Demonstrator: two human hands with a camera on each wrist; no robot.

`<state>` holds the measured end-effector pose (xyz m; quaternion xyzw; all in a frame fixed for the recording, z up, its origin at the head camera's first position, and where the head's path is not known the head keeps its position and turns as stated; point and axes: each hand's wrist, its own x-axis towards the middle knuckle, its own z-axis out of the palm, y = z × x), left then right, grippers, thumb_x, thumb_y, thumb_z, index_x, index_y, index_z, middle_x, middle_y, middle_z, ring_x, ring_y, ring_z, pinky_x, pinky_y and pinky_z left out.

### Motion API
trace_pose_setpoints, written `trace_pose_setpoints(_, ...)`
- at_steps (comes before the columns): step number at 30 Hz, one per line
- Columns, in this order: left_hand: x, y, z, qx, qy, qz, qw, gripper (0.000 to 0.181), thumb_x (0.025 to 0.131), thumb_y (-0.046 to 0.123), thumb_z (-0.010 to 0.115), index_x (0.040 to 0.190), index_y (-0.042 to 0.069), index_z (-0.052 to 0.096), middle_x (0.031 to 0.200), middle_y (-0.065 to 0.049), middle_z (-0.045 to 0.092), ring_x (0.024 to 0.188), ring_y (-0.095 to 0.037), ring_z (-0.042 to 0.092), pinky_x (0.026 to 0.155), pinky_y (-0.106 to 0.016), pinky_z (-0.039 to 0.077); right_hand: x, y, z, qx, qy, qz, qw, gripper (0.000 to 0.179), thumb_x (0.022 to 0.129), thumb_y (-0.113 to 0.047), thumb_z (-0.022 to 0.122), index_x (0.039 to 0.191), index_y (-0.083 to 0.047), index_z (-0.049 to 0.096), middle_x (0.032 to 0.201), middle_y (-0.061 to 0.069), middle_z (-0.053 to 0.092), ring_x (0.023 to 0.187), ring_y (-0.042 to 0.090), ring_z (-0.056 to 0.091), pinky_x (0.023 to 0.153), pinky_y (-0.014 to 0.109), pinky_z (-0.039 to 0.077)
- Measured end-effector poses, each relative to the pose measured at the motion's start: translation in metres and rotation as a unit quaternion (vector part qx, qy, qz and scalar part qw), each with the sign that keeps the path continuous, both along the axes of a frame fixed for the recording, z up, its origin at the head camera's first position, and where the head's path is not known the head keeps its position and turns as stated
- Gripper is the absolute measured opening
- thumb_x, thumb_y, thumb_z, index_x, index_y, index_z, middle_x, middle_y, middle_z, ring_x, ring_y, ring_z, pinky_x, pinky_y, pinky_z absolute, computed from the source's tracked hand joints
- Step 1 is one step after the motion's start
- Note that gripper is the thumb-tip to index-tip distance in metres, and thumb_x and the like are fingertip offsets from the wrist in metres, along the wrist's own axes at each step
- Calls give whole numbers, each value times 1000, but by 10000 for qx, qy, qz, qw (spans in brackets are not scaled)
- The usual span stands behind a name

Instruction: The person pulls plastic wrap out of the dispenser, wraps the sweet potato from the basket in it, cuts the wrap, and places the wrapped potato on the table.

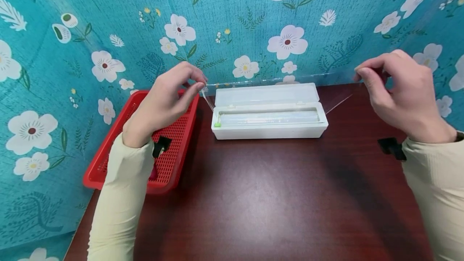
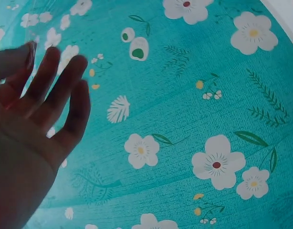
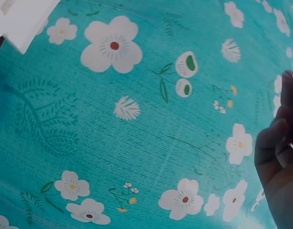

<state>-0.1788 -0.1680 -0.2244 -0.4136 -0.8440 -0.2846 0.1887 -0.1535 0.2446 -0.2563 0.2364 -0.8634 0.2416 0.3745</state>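
Observation:
A white cling film dispenser (image 1: 270,133) sits on the table with its lid (image 1: 266,95) raised. Inside lies a roll of film (image 1: 268,117), and a small green piece (image 1: 217,124) is at the left end. Clear cling film (image 1: 335,104) stretches up from the box and spreads between both hands. My left hand (image 1: 168,96) pinches its left corner between thumb and fingers. Out to the right, my right hand (image 1: 402,88) pinches the other corner. The left wrist view shows the left hand (image 2: 41,105) with its other fingers loosely bent. The right hand (image 3: 280,167) is partly cut off in its wrist view.
A red plastic basket (image 1: 159,190) stands left of the dispenser, partly behind the left forearm, with a dark red object (image 1: 154,172) in it. Behind everything hangs a teal floral cloth (image 1: 224,19). The table (image 1: 268,212) is dark reddish brown and glossy.

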Motion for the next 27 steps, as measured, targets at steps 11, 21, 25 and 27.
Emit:
trace_pose_setpoints(11, 25, -10, -2, -320, -1942, -610, 9785, 13, 91, 5, 62, 103, 11, 64, 99, 2, 71, 83, -7, 63, 68, -23, 48, 32, 22, -4, 348, -986, 915, 9903, 6, 92, -2, 61, 93, -1, 67, 95, -16, 57, 91, -13, 45, 76, 7, 33)
trace_pose_setpoints(21, 42, -13, -14, -689, -2259, -957, 9670, 17, 84, 10, 70, 99, 17, 64, 86, 7, 69, 69, -4, 59, 62, -25, 51, 46, 36, -15, 791, -2180, 2014, 9516, 45, 75, 18, 68, 94, -22, 66, 88, -13, 65, 76, -2, 56, 66, 10, 46)
trace_pose_setpoints(25, 46, -13, -23, -830, -2536, -1268, 9554, 17, 83, 10, 69, 97, 18, 64, 80, 10, 67, 55, -4, 52, 55, -23, 47, 48, 38, -25, 831, -2738, 2549, 9237, 44, 77, 16, 67, 95, -25, 65, 94, -13, 67, 80, 2, 60, 66, 15, 48)
trace_pose_setpoints(27, 47, -11, -27, -914, -2667, -1404, 9491, 15, 84, 11, 68, 96, 19, 64, 75, 12, 64, 49, -4, 46, 52, -23, 45, 49, 38, -29, 882, -3043, 2654, 9106, 43, 79, 12, 67, 94, -27, 64, 96, -15, 67, 83, 2, 61, 66, 17, 48)
